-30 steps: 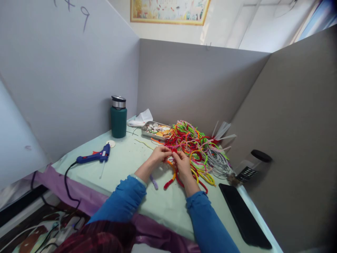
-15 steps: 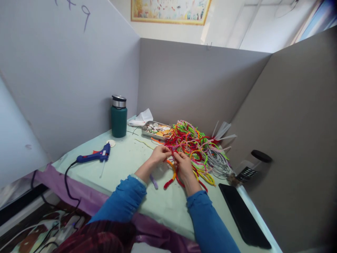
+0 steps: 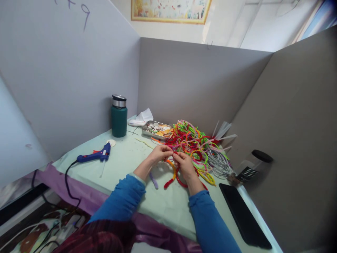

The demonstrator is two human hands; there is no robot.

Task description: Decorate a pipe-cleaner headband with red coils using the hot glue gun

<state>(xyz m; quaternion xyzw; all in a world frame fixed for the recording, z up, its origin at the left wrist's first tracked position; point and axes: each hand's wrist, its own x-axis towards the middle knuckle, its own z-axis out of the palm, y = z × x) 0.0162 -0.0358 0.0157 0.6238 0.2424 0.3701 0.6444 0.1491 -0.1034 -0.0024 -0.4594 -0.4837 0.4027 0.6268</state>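
Both hands meet over the table, just in front of a tangled pile of coloured fuzzy stems (image 3: 188, 137). My left hand (image 3: 160, 153) pinches a red fuzzy stem between thumb and fingers. Close beside it, my right hand (image 3: 184, 163) is closed on the same red stem, whose loop (image 3: 179, 178) hangs below. Under the hands lies a curved orange and red piece (image 3: 172, 177), with a purple piece (image 3: 153, 181) to its left. The fingertips partly hide the gripped section.
A metal tray (image 3: 152, 135) of buttons sits behind the hands. On the left are a green bottle (image 3: 119, 119) and a blue glue gun (image 3: 94, 155) with its cord. A black tablet-like slab (image 3: 243, 214) and a clear container (image 3: 250, 165) are at right.
The right hand has shifted slightly right, and its fingers have turned a little. The red loop below it has moved slightly. Both hands still grip the red stem.
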